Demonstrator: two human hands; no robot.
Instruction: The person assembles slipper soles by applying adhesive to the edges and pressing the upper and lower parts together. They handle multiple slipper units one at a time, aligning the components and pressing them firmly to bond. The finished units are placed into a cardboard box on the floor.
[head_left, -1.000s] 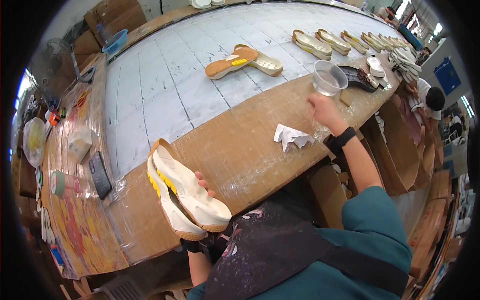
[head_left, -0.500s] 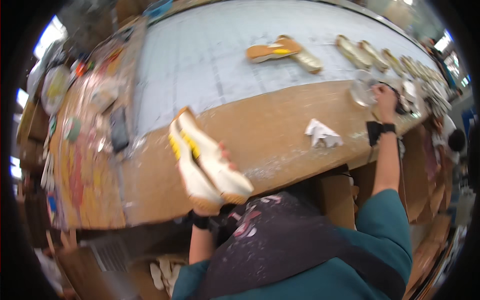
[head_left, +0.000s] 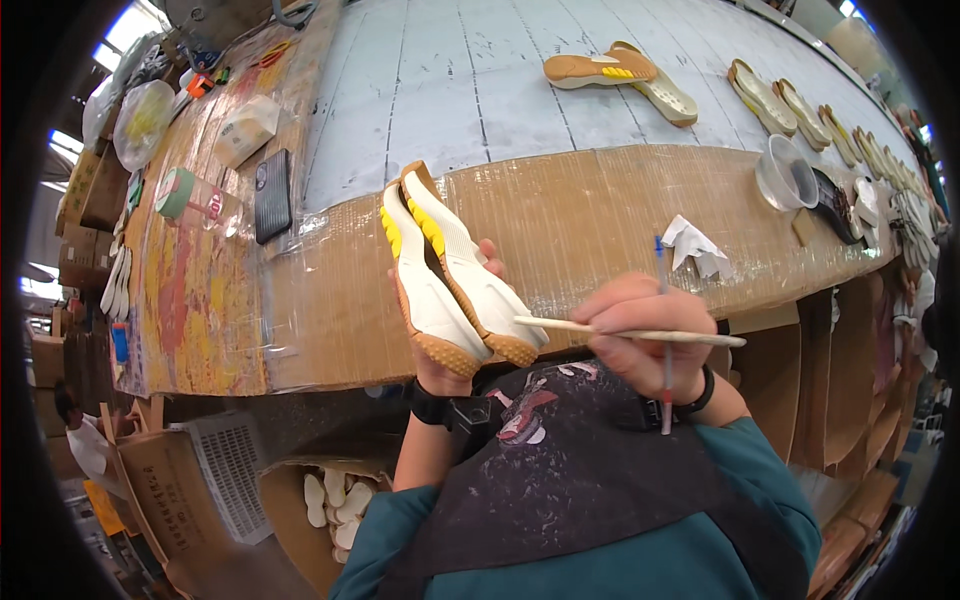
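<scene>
My left hand (head_left: 440, 377) grips a pair of shoe soles (head_left: 440, 290) side by side, with white sidewalls, tan bottoms and yellow inserts. Its fingers wrap around them from behind and show at the far edge. In my right hand (head_left: 652, 325) a slim cream stick (head_left: 560, 324) is pinched, its left tip at the heel of the nearer-right sole; whether it touches cannot be told. A thin pen-like rod (head_left: 667, 395), clear with a blue end and a reddish end, also sits upright across the right hand's fingers.
Crumpled white paper (head_left: 697, 247) lies near the right hand. Beyond stand a clear plastic cup (head_left: 785, 173), two overlapping soles (head_left: 625, 75) and a row of soles (head_left: 790, 105). At left are a phone (head_left: 272, 196) and a jar (head_left: 185, 195). A carton of soles (head_left: 290, 500) sits below.
My right hand has come back from beside the plastic cup to the soles, now with the cream stick. The soles stay in my left hand, tilted slightly differently. The view has shifted.
</scene>
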